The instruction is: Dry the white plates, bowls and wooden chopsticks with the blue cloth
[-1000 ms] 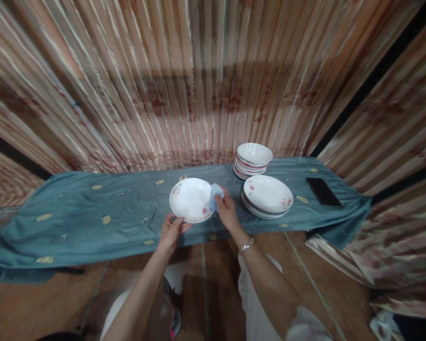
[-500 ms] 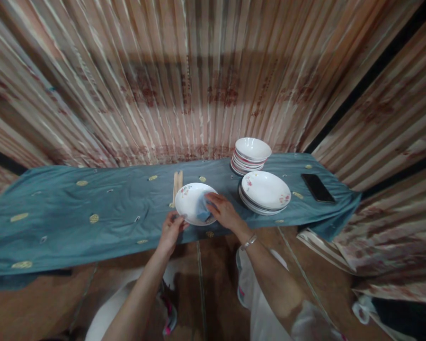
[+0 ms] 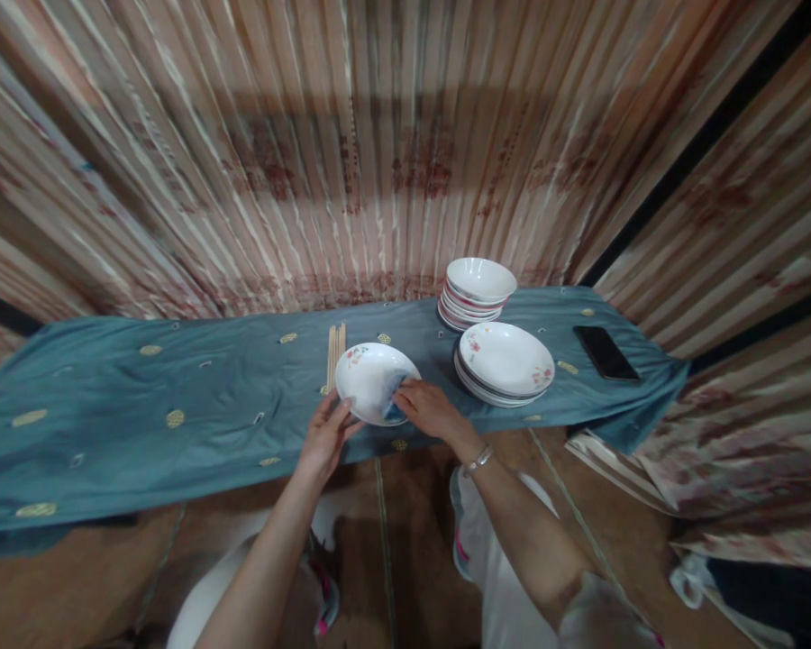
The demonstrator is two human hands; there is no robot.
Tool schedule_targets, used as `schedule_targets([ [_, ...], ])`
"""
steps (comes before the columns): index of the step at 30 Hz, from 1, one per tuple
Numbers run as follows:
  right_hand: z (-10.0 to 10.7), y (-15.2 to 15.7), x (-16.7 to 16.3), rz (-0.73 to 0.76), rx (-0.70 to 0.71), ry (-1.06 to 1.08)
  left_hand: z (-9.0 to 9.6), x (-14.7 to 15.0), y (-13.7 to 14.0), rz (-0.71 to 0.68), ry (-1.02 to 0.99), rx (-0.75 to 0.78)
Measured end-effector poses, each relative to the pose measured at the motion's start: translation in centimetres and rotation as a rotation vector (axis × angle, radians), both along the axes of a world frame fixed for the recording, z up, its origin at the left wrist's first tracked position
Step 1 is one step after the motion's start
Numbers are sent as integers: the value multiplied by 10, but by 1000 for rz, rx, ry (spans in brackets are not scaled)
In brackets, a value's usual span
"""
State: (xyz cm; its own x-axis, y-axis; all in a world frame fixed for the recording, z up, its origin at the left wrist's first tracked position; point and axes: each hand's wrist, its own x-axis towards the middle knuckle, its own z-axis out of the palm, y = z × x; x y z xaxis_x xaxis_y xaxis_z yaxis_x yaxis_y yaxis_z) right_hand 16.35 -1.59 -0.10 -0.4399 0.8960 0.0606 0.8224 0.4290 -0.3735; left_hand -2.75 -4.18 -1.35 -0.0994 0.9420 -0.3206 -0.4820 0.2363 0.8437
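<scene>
A white plate with a floral rim [image 3: 365,379] is tilted slightly over the near edge of the covered table. My left hand [image 3: 325,434] grips its lower left rim, with the thumb on top. In my right hand [image 3: 427,407] is a bluish cloth [image 3: 393,397], bunched and pressed against the right side of the plate; its edges are blurred. Just behind the plate lie several wooden chopsticks [image 3: 336,353] side by side. To the right of my right hand stands a stack of similar floral plates [image 3: 505,359].
Behind the plate stack rises a stack of white bowls [image 3: 479,281] with red bands. A black phone [image 3: 605,351] lies near the table's right end. The blue-green tablecloth [image 3: 122,406] hangs over the front edge, and a pleated curtain [image 3: 392,153] closes off the back.
My right hand has moved the cloth slightly right and its fingers have curled in more. The plate has tipped a little, and my left thumb now lies over its rim.
</scene>
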Motion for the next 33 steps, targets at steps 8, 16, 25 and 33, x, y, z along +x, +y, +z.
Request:
schedule_targets([
  [8, -10, -9, -6, 91, -97, 427, 6, 5, 3, 7, 80, 68],
  [16, -9, -4, -42, 146, -108, 772, 12, 7, 0, -14, 169, 111],
  [25, -11, 13, -51, 97, 85, 603, 22, 6, -6, -106, 225, 153],
  [33, -14, 28, -36, -53, 164, 355, 21, 10, -11, -112, 233, 174],
])
